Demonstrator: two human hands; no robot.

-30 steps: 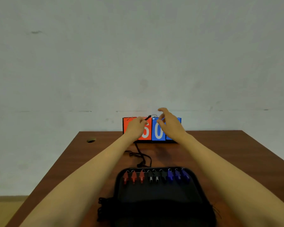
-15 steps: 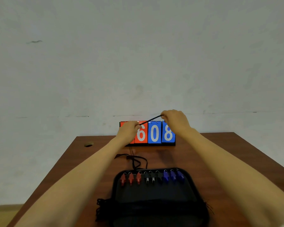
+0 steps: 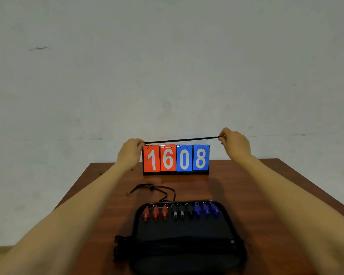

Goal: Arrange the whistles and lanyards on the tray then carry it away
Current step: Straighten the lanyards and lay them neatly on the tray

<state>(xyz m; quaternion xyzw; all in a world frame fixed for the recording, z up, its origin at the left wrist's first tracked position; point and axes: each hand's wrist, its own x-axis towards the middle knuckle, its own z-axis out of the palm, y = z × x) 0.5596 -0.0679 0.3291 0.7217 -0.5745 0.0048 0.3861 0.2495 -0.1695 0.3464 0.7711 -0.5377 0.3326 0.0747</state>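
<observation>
One bench (image 3: pixel 266 195) is seen, with one black tray (image 3: pixel 187 229) set at its 6 o'clock and one scoreboard (image 3: pixel 176 158) stood at its 12 o'clock. One lanyard (image 3: pixel 181 139) is held taut just above the scoreboard. Its 9 o'clock end is pinched in the curled left hand (image 3: pixel 130 153) and its 3 o'clock end in the curled right hand (image 3: pixel 235 144). The cord is judged light, soft and limp, and it is best taken near both ends, as here, so that it can be laid straight and untangled. A second lanyard (image 3: pixel 153 188) lies loose on the bench just beyond the tray's 12 o'clock rim. A bundle (image 3: pixel 120 247) of cords at the tray's 9 o'clock side cannot be counted. Nine whistles (image 3: pixel 182 212) are lined along the tray's 12 o'clock edge: three red, three black, three blue. They are judged small, hard and light, and likely to slide when the tray is carried.
</observation>
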